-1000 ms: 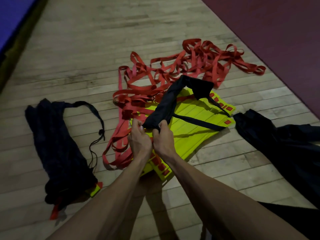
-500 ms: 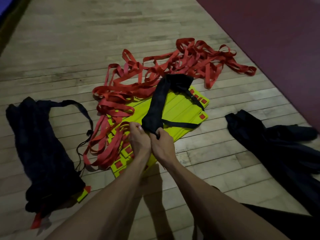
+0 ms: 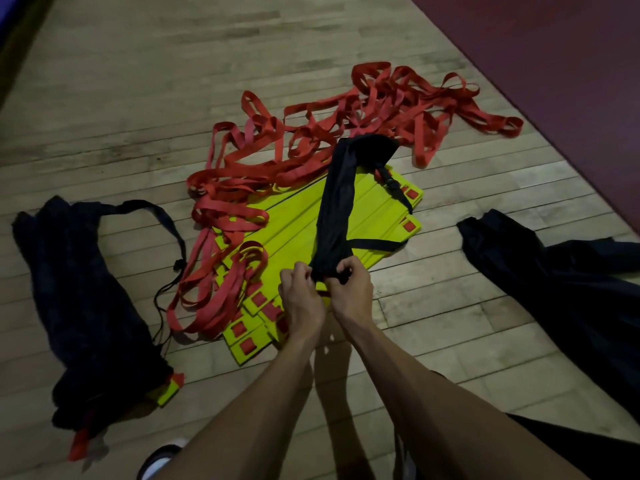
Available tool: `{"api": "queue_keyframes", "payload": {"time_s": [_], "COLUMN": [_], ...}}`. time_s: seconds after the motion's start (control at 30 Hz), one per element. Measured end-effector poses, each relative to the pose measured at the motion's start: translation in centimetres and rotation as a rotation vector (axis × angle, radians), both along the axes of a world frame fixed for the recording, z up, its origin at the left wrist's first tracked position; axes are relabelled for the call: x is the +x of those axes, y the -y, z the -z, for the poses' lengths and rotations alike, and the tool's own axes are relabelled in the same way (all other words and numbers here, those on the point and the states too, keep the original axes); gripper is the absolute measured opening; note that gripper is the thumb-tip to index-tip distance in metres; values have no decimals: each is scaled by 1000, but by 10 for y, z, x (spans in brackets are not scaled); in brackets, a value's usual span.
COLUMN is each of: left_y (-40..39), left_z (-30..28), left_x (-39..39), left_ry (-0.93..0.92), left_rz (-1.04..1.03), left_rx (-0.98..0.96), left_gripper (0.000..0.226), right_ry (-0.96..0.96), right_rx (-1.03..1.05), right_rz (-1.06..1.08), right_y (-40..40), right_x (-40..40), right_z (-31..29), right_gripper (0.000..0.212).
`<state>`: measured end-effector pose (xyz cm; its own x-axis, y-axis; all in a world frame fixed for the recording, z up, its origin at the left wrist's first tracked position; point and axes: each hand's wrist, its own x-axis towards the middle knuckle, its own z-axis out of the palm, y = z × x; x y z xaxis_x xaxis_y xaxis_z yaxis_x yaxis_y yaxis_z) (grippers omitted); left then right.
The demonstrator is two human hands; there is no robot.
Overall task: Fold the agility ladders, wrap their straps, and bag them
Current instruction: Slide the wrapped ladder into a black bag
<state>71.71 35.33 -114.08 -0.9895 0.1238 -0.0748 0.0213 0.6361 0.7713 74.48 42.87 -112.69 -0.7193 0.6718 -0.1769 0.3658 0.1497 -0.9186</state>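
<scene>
Hands: the left hand [image 3: 300, 295] and the right hand [image 3: 349, 288] sit side by side, touching, both with fingers curled tight round the near end of an empty black bag [image 3: 335, 206].
Held bag: it drapes away from the hands across the yellow rungs [image 3: 294, 237], limp and twisted narrow; nothing shows inside it, and its black carry strap [image 3: 375, 244] trails off to the right.
Ladder: the rungs lie stacked flat on the wooden floor [image 3: 138, 98], just beyond the hands; the stack is fanned rather than square at its near corner.
Straps: the red straps [image 3: 346, 133] are unwrapped, a loose tangle spilling left of the rungs and far behind them.
Risk, bag mouth: I judge the mouth is not yet found or opened; the bunched cloth could stay twisted and refuse the rungs.
Risk, straps: bagging now would likely snag the loose loops on the rung corners or leave them hanging out.
Risk, stack: dragging the bag could skew the fanned rungs further.
Filled bag: a bulging black bag [image 3: 79, 306] lies well to the left, a yellow rung end and red strap poking from its near mouth, drawcord loose.
Third bag: dark fabric [image 3: 554, 278] lies flat to the right; whether it holds anything cannot be told.
</scene>
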Motion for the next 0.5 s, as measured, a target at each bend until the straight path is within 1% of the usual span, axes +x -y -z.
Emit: {"api": "queue_keyframes", "payload": {"time_s": [0.07, 0.13, 0.17, 0.2, 0.23, 0.3, 0.33, 0.37, 0.43, 0.47, 0.5], "left_y": [5, 8, 8, 7, 3, -6, -11, -16, -28, -33, -39], "left_z": [1, -4, -8, -13, -19, -25, -23, -20, -8, -2, 3], "left_x": [0, -8, -14, -23, -33, -55, -62, -66, -69, -69, -69], "left_ry": [36, 32, 30, 53, 126, 380, 496, 572, 590, 573, 556], "left_rz": [45, 39, 13, -24, -60, -35, 35, 107, 152, 123, 80], "left_rx": [-97, -123, -93, -23, 69, 184, 183, 171, 133, 101, 81], "left_gripper": [8, 2, 4, 5, 10, 39, 54, 65, 88, 93, 91], "right_ry": [15, 38, 42, 43, 37, 34, 45, 57, 77, 77, 74], "right_rx": [10, 13, 6, 1, 5, 24, 31, 27, -16, -49, -81], "right_rz": [-5, -21, -38, -61, -91, -158, -195, -225, -252, -253, -243], "right_y": [0, -1, -2, -2, -4, -4, -4, -5, -10, -14, -20], "right_x": [0, 2, 2, 3, 3, 4, 4, 3, 0, -1, -4], "right_z": [5, 6, 6, 5, 6, 3, 3, 5, 5, 3, 4], "right_gripper": [30, 32, 34, 35, 35, 35, 33, 31, 31, 31, 31]}}
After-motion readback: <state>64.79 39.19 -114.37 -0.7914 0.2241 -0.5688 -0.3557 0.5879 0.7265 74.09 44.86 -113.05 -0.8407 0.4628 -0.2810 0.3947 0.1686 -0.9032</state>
